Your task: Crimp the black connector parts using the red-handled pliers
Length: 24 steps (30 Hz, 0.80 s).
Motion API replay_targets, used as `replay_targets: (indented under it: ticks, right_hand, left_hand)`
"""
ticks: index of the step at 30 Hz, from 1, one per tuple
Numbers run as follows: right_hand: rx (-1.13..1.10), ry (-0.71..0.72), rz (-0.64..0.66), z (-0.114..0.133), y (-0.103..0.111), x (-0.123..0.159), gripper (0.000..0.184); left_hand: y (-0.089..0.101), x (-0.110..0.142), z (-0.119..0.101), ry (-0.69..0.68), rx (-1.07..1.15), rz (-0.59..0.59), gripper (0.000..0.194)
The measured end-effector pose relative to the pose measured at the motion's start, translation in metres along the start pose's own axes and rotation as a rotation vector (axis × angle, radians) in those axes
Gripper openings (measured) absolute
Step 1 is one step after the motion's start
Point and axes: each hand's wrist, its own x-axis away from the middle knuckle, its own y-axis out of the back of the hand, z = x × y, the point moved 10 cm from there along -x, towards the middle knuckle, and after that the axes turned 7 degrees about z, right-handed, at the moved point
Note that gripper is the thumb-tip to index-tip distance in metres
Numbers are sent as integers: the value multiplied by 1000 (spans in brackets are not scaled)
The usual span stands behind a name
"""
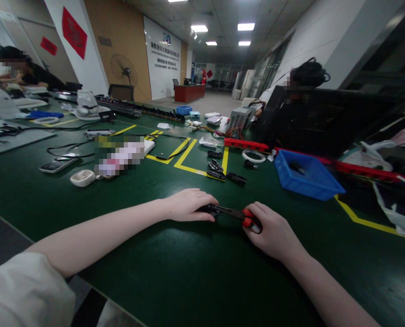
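My right hand (pixel 269 229) is closed round the red handles of a pair of pliers (pixel 247 219), whose dark jaws point left. My left hand (pixel 190 205) grips a small black part (pixel 206 209) between thumb and fingers. The jaws meet this part just beyond my left fingertips; whether they bite on it is too small to make out. Past my hands, several black parts (pixel 216 169) lie in a loose group on the green table (pixel 175 272), by a yellow tape outline.
A blue tray (pixel 311 184) with a dark item in it stands at the right. A white cable coil (pixel 253 156) and a red strip (pixel 246 144) lie behind. On the left are a phone-like device (pixel 59 163), a white case (pixel 82 178) and black cable. People sit far left.
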Motion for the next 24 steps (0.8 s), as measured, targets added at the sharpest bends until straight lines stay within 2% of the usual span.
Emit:
replay_targets:
  ticks: [7,12,24]
  right_hand:
    - [-18,-25,21,-2,0,0,12]
    - [-15,-25,33,-2,-1,0,12]
    - [-23,-9,44,2,0,-1,11]
  left_hand:
    - [3,-1,7,61,-8,-28,44]
    - [1,-2,14,128,-90,-21,48]
    - [-3,-3,13,96,-15,-4,42]
